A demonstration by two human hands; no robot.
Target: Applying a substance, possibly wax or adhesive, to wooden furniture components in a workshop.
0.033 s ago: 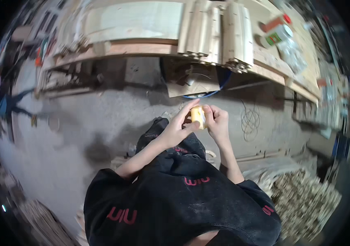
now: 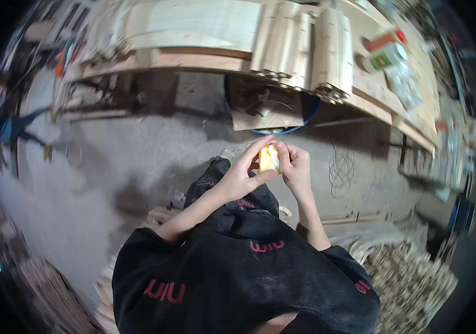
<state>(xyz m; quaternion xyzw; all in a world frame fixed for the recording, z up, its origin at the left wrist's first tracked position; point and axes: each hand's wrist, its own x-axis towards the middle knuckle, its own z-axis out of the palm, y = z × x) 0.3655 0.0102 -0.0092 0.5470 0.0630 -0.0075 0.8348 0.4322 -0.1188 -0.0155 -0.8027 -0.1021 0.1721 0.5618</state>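
In front of my body, both hands hold a small yellow thing (image 2: 269, 161) with a whitish, shiny patch on its right side. Its exact kind is too small and blurred to tell. My left hand (image 2: 247, 171) curves round it from the left, fingers over the far side and thumb along the near edge. From the right, my right hand (image 2: 294, 164) pinches it, with the thumb at its upper right. Its underside is hidden behind my fingers.
Beyond my hands stands a wooden workbench (image 2: 193, 60) bearing bundled wooden strips (image 2: 332, 53), a white bottle (image 2: 387, 57) and an orange bottle (image 2: 388, 40). A blue-rimmed tub (image 2: 310, 114) holds cardboard beneath it. Looped wire (image 2: 342, 170) lies on the floor. Stacked strips (image 2: 410, 278) lie at lower right.
The bench and tub sit slightly farther right in the view. My hands keep almost the same place, with the yellow thing turned a little and more of its whitish patch showing.
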